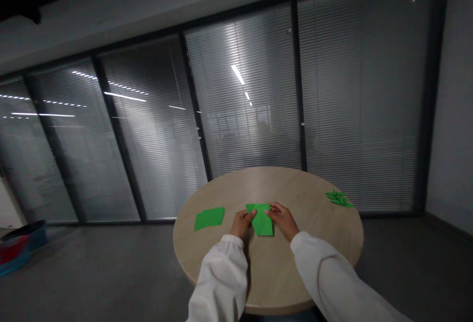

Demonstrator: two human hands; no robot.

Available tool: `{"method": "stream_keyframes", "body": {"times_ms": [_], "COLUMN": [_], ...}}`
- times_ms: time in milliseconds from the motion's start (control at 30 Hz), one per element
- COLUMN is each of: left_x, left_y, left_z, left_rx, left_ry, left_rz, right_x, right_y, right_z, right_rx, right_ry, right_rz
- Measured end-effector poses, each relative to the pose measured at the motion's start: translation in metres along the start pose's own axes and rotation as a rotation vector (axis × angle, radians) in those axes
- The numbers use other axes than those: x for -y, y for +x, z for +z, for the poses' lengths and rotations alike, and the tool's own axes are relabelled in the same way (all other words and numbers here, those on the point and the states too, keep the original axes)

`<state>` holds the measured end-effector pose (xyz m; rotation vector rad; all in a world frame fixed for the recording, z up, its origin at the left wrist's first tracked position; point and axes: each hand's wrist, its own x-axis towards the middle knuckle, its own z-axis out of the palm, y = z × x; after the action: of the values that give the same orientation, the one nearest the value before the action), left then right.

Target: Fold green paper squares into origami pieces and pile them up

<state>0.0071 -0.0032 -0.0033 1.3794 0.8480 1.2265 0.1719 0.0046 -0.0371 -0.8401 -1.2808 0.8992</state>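
A sheet of green paper (263, 222) is held between my two hands, just above or on the round table. My left hand (242, 222) pinches its left side, thumb on top. On the opposite side, my right hand (283, 217) grips the upper right edge between thumb and fingers. The paper's upper left part looks folded or angled, though the crease is hard to make out. Left of my hands lies a flat green stack of paper (209, 218). Several folded green paper pieces (338, 197) sit in a small heap near the table's right edge.
The round wooden table (273, 277) stands close to a glass partition (247, 95) with blinds and dark frames. On the floor at far left are a dark tub (37, 233) and a red and blue item (15, 255), both blurred.
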Motion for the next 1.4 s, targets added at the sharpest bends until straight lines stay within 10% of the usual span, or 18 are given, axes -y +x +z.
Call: {"method": "stream_keyframes", "body": {"times_ms": [1100, 1400], "left_x": [-0.005, -0.008], "left_y": [0.000, -0.001], "left_z": [-0.003, -0.006], "left_rx": [-0.181, -0.208], "left_ry": [-0.201, -0.113], "left_rz": [-0.010, 0.030], "right_x": [0.020, 0.020], "right_y": [-0.019, -0.016], "right_z": [0.006, 0.011], "right_rx": [0.255, 0.202], "right_ry": [-0.472, -0.144], "right_rz": [-0.422, -0.106]}}
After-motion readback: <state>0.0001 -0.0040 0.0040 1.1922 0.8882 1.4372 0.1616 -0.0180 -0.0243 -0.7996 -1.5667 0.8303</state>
